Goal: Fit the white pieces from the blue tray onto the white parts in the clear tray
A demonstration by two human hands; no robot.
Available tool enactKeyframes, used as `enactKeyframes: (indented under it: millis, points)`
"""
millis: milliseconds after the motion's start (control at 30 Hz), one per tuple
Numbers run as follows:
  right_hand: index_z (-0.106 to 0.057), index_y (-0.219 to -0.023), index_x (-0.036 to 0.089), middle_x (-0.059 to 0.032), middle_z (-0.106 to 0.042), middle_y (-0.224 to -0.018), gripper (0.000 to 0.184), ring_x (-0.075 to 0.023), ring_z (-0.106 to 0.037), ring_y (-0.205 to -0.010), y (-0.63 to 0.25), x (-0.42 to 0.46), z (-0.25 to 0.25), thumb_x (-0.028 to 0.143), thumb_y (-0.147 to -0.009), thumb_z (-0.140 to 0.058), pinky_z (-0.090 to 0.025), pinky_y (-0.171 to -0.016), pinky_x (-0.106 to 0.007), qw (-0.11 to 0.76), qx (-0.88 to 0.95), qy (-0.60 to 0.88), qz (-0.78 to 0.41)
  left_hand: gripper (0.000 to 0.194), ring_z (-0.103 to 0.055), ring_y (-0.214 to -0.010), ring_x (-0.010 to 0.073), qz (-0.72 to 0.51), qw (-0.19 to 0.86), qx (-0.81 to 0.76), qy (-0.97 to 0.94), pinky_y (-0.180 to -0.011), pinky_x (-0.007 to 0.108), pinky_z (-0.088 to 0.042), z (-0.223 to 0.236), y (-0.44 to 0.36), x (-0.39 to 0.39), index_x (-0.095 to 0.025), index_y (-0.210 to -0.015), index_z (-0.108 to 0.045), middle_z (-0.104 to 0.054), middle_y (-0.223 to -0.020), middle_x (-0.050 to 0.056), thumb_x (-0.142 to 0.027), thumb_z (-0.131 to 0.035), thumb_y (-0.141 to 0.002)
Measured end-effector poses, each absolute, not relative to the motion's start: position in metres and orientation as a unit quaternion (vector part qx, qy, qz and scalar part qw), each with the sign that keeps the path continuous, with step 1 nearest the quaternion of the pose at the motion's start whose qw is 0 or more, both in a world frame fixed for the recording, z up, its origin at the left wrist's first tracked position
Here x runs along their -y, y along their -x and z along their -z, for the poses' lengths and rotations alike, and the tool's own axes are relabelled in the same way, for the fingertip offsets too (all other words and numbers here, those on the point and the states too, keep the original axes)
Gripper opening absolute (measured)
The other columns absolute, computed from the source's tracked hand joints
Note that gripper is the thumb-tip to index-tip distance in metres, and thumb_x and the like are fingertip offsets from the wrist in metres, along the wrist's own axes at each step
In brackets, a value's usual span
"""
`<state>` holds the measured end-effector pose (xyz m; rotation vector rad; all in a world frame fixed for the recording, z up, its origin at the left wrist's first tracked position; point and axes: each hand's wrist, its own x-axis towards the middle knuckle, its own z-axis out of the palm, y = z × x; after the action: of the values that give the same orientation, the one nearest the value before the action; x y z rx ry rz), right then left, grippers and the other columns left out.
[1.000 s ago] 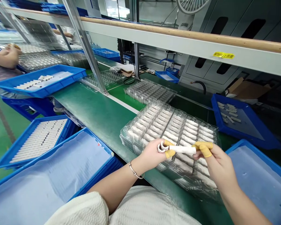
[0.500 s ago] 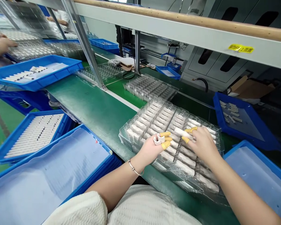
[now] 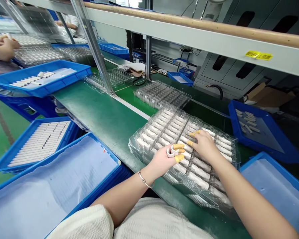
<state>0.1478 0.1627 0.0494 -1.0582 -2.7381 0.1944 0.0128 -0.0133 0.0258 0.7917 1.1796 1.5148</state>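
My left hand (image 3: 164,161), with yellow finger cots on its fingertips, is closed around a few short white tubes (image 3: 173,151) whose open ends show between the fingers. It hovers over the near side of a clear plastic tray (image 3: 137,147) filled with rows of white tubes (image 3: 198,181). My right hand (image 3: 205,144), also in yellow finger cots, reaches down into the tray's middle rows. Its thumb and forefinger are closed about a white tube at a slot there, and the fingers hide most of that tube.
Another clear tray (image 3: 161,94) lies behind. Blue bins with paper liners stand left (image 3: 89,136) and right (image 3: 264,156); some hold white tubes. A metal post (image 3: 93,49) and a shelf rail (image 3: 164,25) cross above the green bench (image 3: 97,103). Another person's hands (image 3: 5,44) show far left.
My right hand has moved slightly left and away from me, lowering the white tube it held towards the tray. My left hand stays nearly in place.
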Motion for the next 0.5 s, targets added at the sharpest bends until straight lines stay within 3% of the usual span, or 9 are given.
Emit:
enactKeyframes:
  millis: [133, 200, 267, 400, 500]
  points:
    - [-0.069, -0.106, 0.023, -0.0061, -0.063, -0.099, 0.027, -0.0221, -0.060, -0.091, -0.162, -0.123, -0.077, 0.043, -0.091, -0.059, -0.050, -0.078, -0.034, 0.193, 0.900, 0.312, -0.237, 0.027, -0.064, -0.090, 0.0200, -0.563, 0.431, -0.576, -0.407, -0.077, 0.030, -0.047, -0.032, -0.018, 0.013, -0.019, -0.103, -0.069, -0.071, -0.098, 0.005, -0.028, -0.070, -0.078]
    - [-0.069, -0.101, 0.024, -0.0031, -0.063, -0.091, 0.025, -0.0183, -0.060, -0.076, -0.169, -0.098, -0.088, 0.044, -0.090, -0.061, -0.049, -0.065, -0.031, 0.175, 0.887, 0.298, -0.307, 0.009, -0.059, -0.079, 0.0189, -0.495, 0.349, -0.630, -0.486, -0.069, 0.030, -0.043, -0.037, -0.023, 0.012, -0.018, -0.084, -0.067, -0.066, -0.084, 0.003, -0.025, -0.067, -0.078]
    - [-0.069, -0.097, 0.024, -0.0011, -0.063, -0.085, 0.019, -0.0166, -0.058, -0.068, -0.174, -0.079, -0.093, 0.041, -0.088, -0.063, -0.047, -0.059, -0.029, 0.151, 0.887, 0.294, -0.323, 0.004, -0.056, -0.075, 0.0188, -0.433, 0.276, -0.653, -0.556, -0.067, 0.030, -0.040, -0.043, -0.028, 0.012, -0.019, -0.073, -0.062, -0.061, -0.077, 0.002, -0.018, -0.063, -0.076]
    - [-0.068, -0.089, 0.023, -0.0014, -0.066, -0.083, 0.010, -0.0174, -0.061, -0.072, -0.187, -0.071, -0.094, 0.030, -0.089, -0.061, -0.050, -0.062, -0.029, 0.187, 0.870, 0.292, -0.349, 0.007, -0.057, -0.077, 0.0193, -0.402, 0.244, -0.645, -0.603, -0.067, 0.029, -0.042, -0.050, -0.033, 0.015, -0.020, -0.078, -0.063, -0.062, -0.080, 0.002, -0.014, -0.061, -0.075]
    - [-0.068, -0.092, 0.023, -0.0024, -0.067, -0.089, 0.008, -0.0180, -0.065, -0.079, -0.203, -0.078, -0.094, 0.029, -0.091, -0.061, -0.054, -0.068, -0.030, 0.260, 0.853, 0.274, -0.362, 0.020, -0.061, -0.088, 0.0212, -0.440, 0.270, -0.636, -0.574, -0.077, 0.030, -0.046, -0.053, -0.030, 0.020, -0.020, -0.099, -0.069, -0.066, -0.094, 0.005, -0.020, -0.064, -0.080]
